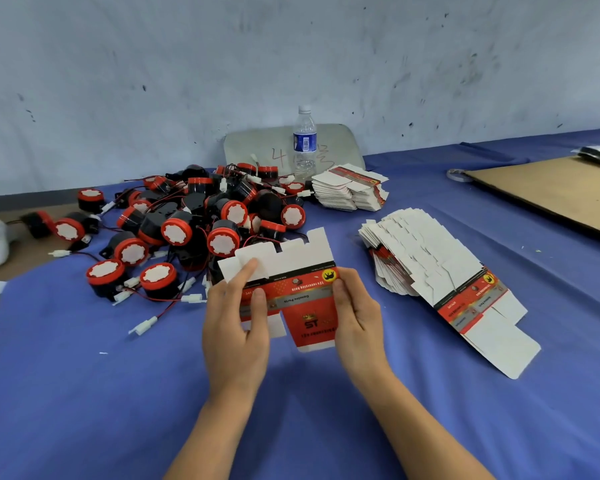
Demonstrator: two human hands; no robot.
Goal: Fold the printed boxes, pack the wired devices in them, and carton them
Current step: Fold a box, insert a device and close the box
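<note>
Scuffed pale wall [291,46]; blue cloth-covered table [84,393]; brown cardboard sheet [551,192]

A small packing workshop: a blue cloth-covered worktable [84,375] against a scuffed whitish wall [153,64]. Left of the clear plastic water bottle [305,143], a heap of identical red-and-black wired devices [187,220]; right of it, stacks of flat printed card boxes [350,190] and a brown cardboard sheet [551,192].

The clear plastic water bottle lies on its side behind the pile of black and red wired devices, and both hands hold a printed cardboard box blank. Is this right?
Not quite: the head view shows the clear plastic water bottle standing upright, behind the pile of black and red wired devices. The left hand and right hand do hold the red and white printed cardboard box blank.
</note>
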